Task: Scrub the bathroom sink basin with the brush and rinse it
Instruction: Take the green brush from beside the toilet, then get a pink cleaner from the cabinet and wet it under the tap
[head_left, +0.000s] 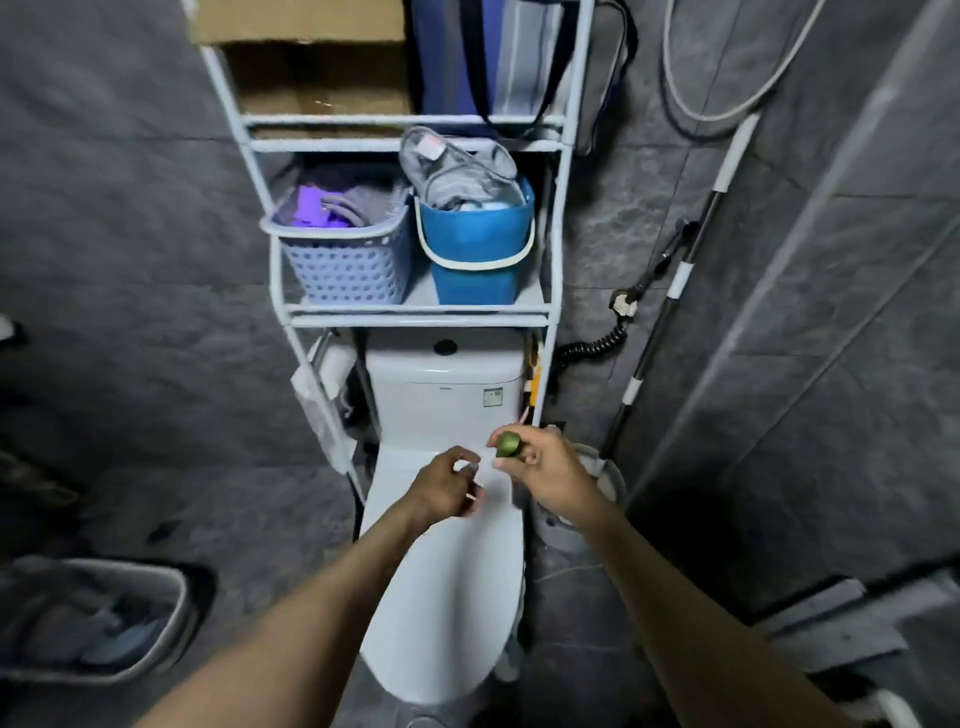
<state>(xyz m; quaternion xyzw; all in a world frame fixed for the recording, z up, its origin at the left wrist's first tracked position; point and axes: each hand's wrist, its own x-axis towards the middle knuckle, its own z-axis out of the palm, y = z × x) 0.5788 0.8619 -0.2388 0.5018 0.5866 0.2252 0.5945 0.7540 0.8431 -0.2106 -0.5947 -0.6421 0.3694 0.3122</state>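
Presently: right hand (543, 470), fingers clenched round small green item (508, 446), probably brush handle; likely light, rigid, slippery wet, so grip mid-shaft. Left hand (445, 488) curled; contents indeterminate.

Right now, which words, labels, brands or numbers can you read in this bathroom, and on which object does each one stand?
No text here can be read with certainty.
Brand mark on the toilet tank: too small to read.
Rectangular sticker on the tank front: blurred, unreadable.
Pink tag on the grey bag: no legible print.
Green object held by the right hand: no print visible.
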